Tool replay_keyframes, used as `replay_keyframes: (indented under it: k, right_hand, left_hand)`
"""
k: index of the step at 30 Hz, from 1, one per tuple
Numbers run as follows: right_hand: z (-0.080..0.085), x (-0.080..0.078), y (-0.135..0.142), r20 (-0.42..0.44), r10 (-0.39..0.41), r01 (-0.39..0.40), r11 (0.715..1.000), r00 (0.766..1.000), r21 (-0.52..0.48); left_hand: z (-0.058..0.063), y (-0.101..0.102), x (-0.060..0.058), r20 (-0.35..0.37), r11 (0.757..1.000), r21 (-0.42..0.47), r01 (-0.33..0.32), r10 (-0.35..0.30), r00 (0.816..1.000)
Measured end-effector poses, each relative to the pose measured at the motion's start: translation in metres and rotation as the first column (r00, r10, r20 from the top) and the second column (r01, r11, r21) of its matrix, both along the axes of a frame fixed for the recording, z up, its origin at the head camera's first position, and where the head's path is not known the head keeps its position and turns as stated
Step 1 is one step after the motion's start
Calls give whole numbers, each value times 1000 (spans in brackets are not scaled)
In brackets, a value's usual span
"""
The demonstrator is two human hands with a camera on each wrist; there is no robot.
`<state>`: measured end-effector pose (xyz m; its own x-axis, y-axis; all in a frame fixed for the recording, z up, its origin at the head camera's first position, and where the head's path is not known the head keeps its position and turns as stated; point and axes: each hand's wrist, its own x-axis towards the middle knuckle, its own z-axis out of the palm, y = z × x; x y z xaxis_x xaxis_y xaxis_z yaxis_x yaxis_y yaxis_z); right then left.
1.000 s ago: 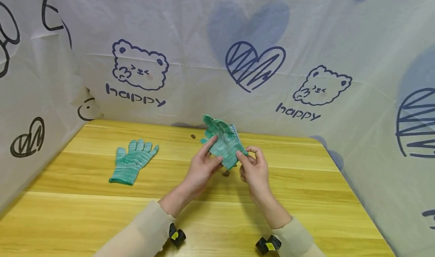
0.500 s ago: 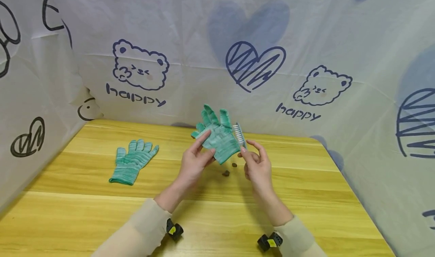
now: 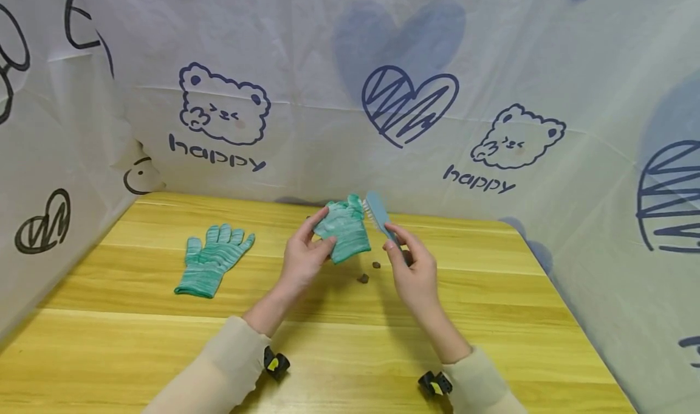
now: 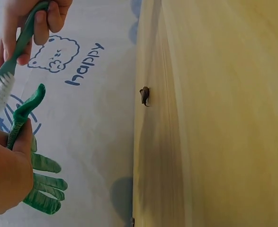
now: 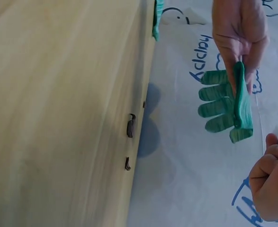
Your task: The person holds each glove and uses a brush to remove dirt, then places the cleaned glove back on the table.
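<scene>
We raise both forearms together, sleeves to the wrists. Our left hand [image 3: 299, 257] is lifted, thumb and fingers pinched shut on what sits between them. Our right hand [image 3: 414, 267] stands just beside, fingers curled, gripping.

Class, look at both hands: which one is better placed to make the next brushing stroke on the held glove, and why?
Likely the right hand: it grips the brush, bristles beside the glove. The left hand only holds that glove up.

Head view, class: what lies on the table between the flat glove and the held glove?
Nothing: in the head view, bare table separates the flat glove from the held glove. The dark bits lie right of both.
</scene>
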<state>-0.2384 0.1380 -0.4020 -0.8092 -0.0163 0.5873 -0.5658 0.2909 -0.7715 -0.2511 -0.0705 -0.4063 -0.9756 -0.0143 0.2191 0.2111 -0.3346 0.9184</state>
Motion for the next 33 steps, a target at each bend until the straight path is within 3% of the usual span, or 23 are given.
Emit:
replay_keyframes:
  k: [7, 12, 18, 25, 33]
  right_hand:
    - [-9, 1, -6, -235, 72, -26, 981, 969, 191]
    - [-13, 2, -10, -300, 104, -13, 957, 948, 291]
    - [-13, 4, -13, -339, 114, 21, 928, 934, 371]
    - [-15, 4, -13, -306, 110, 42, 892, 946, 450]
    - [-16, 3, -11, -304, 91, 58, 893, 948, 447]
  left_hand:
    - [0, -2, -2, -33, 999, -25, 30, -31, 999]
    - [1, -3, 0, -33, 997, -46, 63, -64, 997]
    - [2, -5, 0, -40, 990, -63, 125, -127, 991]
    - [3, -4, 1, -37, 985, -35, 167, -168, 985]
    - [2, -3, 1, -48, 988, -24, 153, -154, 987]
